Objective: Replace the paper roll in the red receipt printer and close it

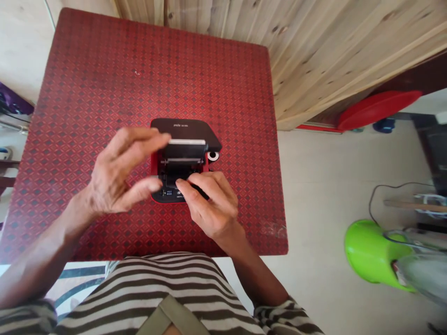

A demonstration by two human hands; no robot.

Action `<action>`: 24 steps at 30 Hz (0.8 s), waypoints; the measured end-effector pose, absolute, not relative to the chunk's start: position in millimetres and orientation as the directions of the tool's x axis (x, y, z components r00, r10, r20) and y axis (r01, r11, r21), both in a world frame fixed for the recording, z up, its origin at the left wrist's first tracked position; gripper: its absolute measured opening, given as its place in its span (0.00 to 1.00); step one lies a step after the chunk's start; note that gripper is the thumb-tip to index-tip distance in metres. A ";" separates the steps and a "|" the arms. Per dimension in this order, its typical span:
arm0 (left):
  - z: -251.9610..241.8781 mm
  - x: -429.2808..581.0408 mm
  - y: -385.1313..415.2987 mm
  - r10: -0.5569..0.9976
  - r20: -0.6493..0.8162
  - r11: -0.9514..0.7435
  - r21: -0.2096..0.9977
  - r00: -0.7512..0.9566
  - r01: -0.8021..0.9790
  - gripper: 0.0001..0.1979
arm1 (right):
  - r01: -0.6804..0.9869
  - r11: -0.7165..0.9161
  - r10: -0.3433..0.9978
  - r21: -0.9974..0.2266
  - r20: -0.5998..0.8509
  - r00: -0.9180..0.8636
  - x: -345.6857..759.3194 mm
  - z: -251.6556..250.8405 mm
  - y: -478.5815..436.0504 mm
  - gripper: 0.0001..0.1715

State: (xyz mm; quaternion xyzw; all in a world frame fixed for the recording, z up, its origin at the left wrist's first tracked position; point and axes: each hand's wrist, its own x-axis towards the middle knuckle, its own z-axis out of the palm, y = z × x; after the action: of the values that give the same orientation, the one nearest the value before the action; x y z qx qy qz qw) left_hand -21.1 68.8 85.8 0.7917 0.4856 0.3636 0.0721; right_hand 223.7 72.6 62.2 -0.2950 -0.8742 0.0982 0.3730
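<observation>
A small black-and-red device (186, 129), which looks like a label printer, sits on the table with its lid tipped up and its inside showing. Inside it, a pale bar and dark rollers (184, 161) run across. My left hand (120, 174) is at the device's left side, its fingers and thumb spread apart with nothing between them. The fingers reach towards the lid's left edge; whether they touch it I cannot tell. My right hand (213, 202) is over the front right, thumb and fingers pinched at the black inner part. What they grip is hidden.
The table (94, 93) has a red patterned cover. A white ring with a dark centre (213, 157) shows at the device's right side. Wooden panelling (314, 60) stands beyond the table. A green bucket-like container (370, 251) and a cable (375, 200) are on the right.
</observation>
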 end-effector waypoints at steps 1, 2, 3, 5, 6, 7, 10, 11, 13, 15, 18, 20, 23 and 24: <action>81.3 -21.1 60.2 0.807 0.500 -0.550 0.444 0.313 0.708 0.32 | 0.448 0.817 0.572 -0.364 0.611 -0.547 223.5 60.2 71.6 0.15; 76.1 -20.7 52.1 0.796 0.493 -0.572 0.423 0.351 0.703 0.35 | 0.456 0.824 0.557 -0.336 0.627 -0.546 223.5 58.4 70.9 0.15; 70.6 -20.0 44.9 0.788 0.484 -0.586 0.400 0.381 0.704 0.38 | 0.465 0.830 0.542 -0.309 0.641 -0.543 223.5 56.9 70.3 0.14; 60.3 -17.6 34.9 0.786 0.478 -0.586 0.372 0.393 0.720 0.44 | 0.480 0.835 0.521 -0.269 0.669 -0.530 223.5 54.7 69.5 0.13; 56.2 -16.2 32.2 0.783 0.483 -0.584 0.356 0.392 0.729 0.46 | 0.483 0.835 0.515 -0.263 0.680 -0.522 223.5 53.8 69.2 0.12; 53.2 -14.8 30.8 0.777 0.493 -0.585 0.339 0.391 0.736 0.47 | 0.482 0.835 0.514 -0.263 0.686 -0.515 223.3 53.1 69.0 0.12; 49.8 -12.0 31.3 0.751 0.527 -0.598 0.289 0.397 0.748 0.48 | 0.476 0.837 0.511 -0.271 0.697 -0.503 222.5 52.0 68.5 0.11; 50.0 -11.6 32.0 0.748 0.532 -0.597 0.278 0.397 0.752 0.47 | 0.475 0.838 0.508 -0.268 0.701 -0.501 222.1 51.9 68.5 0.11; 50.6 -11.5 32.8 0.754 0.527 -0.586 0.268 0.392 0.765 0.45 | 0.476 0.838 0.506 -0.266 0.706 -0.496 221.3 51.5 68.5 0.11; 50.5 -12.1 33.1 0.762 0.518 -0.575 0.265 0.388 0.774 0.44 | 0.481 0.835 0.510 -0.267 0.704 -0.495 220.3 50.8 68.8 0.11; 48.8 -13.3 33.4 0.761 0.517 -0.575 0.262 0.391 0.775 0.43 | 0.478 0.840 0.503 -0.258 0.702 -0.505 219.4 50.3 70.0 0.11; 47.6 -13.6 33.1 0.766 0.517 -0.571 0.273 0.382 0.774 0.44 | 0.459 0.848 0.493 -0.264 0.710 -0.502 220.9 51.7 70.8 0.14; 46.1 -11.7 28.4 0.791 0.506 -0.551 0.343 0.345 0.761 0.43 | 0.478 0.820 0.528 -0.314 0.737 -0.422 230.3 54.8 69.5 0.17; 45.2 -10.3 25.2 0.801 0.510 -0.532 0.367 0.313 0.763 0.42 | 0.502 0.793 0.560 -0.346 0.739 -0.374 235.2 54.6 68.0 0.17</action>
State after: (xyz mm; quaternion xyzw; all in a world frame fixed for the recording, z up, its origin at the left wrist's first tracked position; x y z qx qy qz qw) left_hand -10.3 25.2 45.2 0.8098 0.4828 0.3321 0.0287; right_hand 235.2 68.0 54.6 -0.3203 -0.8283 0.0316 0.4586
